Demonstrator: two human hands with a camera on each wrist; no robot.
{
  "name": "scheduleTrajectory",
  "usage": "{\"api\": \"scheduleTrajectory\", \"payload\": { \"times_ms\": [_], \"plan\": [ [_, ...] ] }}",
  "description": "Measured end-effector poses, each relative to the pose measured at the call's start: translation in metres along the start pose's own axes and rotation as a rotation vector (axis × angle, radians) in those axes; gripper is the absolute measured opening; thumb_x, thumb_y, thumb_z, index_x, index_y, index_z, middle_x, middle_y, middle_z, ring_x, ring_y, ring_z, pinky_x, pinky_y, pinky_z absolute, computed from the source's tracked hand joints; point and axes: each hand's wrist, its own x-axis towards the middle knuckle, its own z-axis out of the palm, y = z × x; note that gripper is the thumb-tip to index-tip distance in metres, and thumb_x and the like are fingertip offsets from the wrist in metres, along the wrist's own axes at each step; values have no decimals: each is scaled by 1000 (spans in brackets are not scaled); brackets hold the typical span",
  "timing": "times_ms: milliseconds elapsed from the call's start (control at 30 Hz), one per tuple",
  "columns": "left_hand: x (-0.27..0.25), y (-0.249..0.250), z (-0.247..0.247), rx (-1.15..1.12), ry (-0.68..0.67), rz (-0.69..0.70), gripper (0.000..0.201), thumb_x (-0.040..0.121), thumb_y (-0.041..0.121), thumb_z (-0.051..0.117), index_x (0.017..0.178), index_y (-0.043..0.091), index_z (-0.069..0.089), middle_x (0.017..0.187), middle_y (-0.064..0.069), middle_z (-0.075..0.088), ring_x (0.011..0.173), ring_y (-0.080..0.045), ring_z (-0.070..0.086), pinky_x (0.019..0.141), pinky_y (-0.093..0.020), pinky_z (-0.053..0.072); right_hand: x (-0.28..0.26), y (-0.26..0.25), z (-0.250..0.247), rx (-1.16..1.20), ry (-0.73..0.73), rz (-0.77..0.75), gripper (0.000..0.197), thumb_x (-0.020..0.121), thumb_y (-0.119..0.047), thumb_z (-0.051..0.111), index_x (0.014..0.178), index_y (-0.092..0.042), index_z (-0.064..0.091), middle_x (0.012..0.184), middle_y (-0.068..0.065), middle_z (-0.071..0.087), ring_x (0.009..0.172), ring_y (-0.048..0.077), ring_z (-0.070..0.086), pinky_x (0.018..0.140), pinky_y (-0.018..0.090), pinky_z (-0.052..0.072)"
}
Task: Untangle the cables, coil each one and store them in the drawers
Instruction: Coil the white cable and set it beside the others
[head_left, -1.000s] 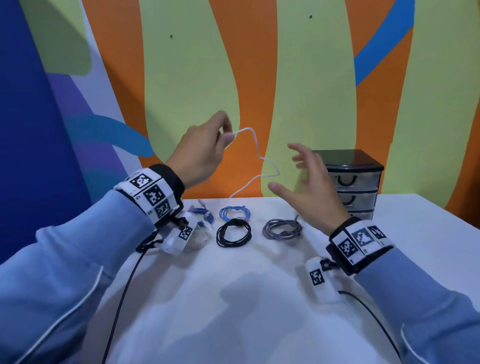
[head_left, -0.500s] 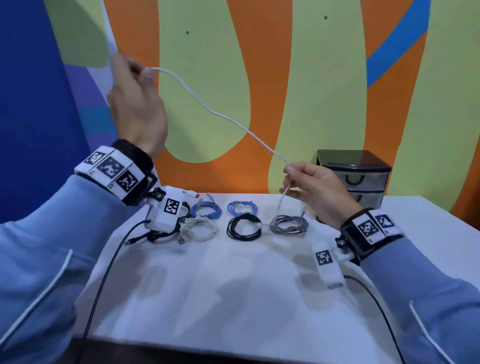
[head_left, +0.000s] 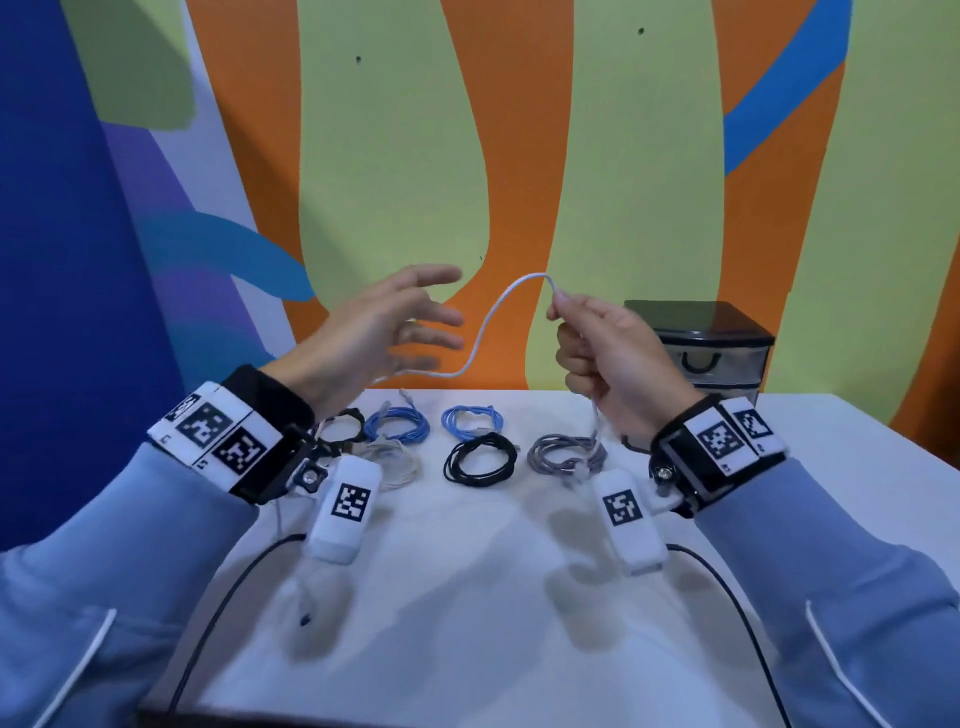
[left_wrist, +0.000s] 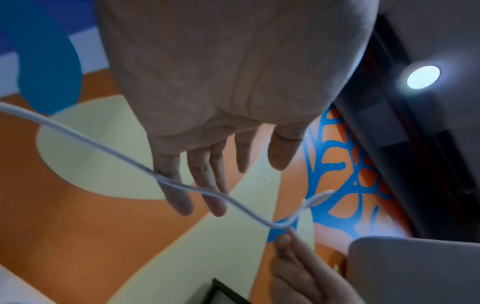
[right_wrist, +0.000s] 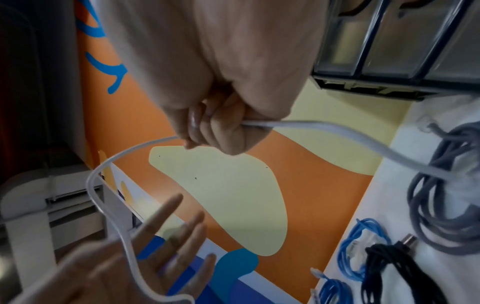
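Half a second back the left hand was raised high by the wall pinching the white cable; now it's been dropped level with the right hand and that pinch has been let go. Its fingers are spread and straight, with the white cable just draped across them, nothing clamped. On the other side the white cable is gripped in the right hand's curled fingers, pinched at the top between thumb and forefinger, arching up and over toward the left palm. The lower end is left hanging down onto the grey coil on the desk.

Already coiled and laid out in a loose row on the desk: the grey coil, a black coil, two blue coils, a cream one, and a small dark one partly hidden behind the left wrist. The drawer unit is parked at the back right of the desk against the painted wall, drawers closed as far as can be seen.
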Motion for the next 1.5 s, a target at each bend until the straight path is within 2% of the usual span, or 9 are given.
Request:
{"api": "scheduleTrajectory", "payload": {
  "times_ms": [267, 433, 567, 833, 933, 1033, 1167, 1267, 1500],
  "plan": [
    [39, -20, 62, 118, -90, 79, 31, 110, 29, 57, 107, 4, 75, 64, 4, 48, 51, -10, 35, 48, -21, 32, -10, 26, -36, -96, 8, 161, 32, 104, -38, 61, 79, -17, 57, 64, -4, 20, 55, 13, 14, 41, 19, 16],
    [66, -45, 71, -172, 62, 46, 27, 108, 32, 60, 96, 11, 71, 61, 9, 31, 52, -9, 23, 45, -20, 16, -20, 22, -52, 71, -183, 234, 27, 104, -34, 55, 82, -19, 60, 62, -6, 17, 51, 8, 11, 42, 22, 6],
    [74, -73, 88, 100, 232, 45, 28, 100, 36, 73, 90, 9, 73, 66, 0, 49, 51, -13, 35, 50, -27, 28, -22, 12, -59, 210, -169, 190, 27, 98, -36, 55, 85, -16, 68, 52, -8, 19, 48, 8, 10, 46, 26, 4],
    [47, -77, 135, 634, -318, 164, 33, 107, 33, 60, 81, 19, 75, 51, 9, 50, 48, -8, 40, 52, -26, 31, -12, 23, -73, 277, 141, -22, 37, 110, -23, 46, 132, 1, 62, 66, -3, 48, 53, 5, 31, 44, 17, 25],
    [35, -68, 142, 748, -412, 251, 40, 106, 34, 60, 71, 14, 59, 55, 5, 54, 56, -12, 46, 57, -31, 37, -12, 30, -70, 205, 152, -36, 32, 111, -14, 43, 128, 7, 61, 100, 15, 78, 83, 17, 73, 72, 21, 59],
    [28, -59, 137, 746, -413, 296, 38, 103, 40, 65, 79, 10, 68, 64, -2, 62, 60, -14, 48, 60, -36, 39, -14, 39, -64, -9, 140, -74, 32, 113, -16, 42, 128, 5, 60, 116, 20, 76, 109, 28, 75, 99, 33, 58],
    [26, -42, 115, 492, -339, 307, 27, 101, 30, 72, 87, 9, 80, 53, 21, 59, 50, 2, 50, 54, -16, 35, -20, 39, -57, -377, 55, -51, 32, 112, -21, 44, 122, -4, 69, 96, 17, 78, 79, 22, 76, 66, 26, 57],
    [31, -42, 96, 301, -211, 310, 28, 98, 30, 75, 87, 5, 78, 53, 17, 50, 47, -3, 36, 51, -19, 29, -23, 37, -53, -372, -30, 13, 39, 111, -19, 45, 95, -16, 81, 57, 14, 59, 45, 18, 46, 49, 23, 36],
    [51, -74, 79, 143, 153, 318, 38, 81, 38, 90, 75, 6, 71, 57, 9, 37, 55, -12, 30, 54, -22, 30, -27, 27, -45, 75, -268, 279, 31, 101, -28, 50, 94, -5, 69, 52, -4, 22, 44, 9, 12, 45, 24, 8]
  ]
}}
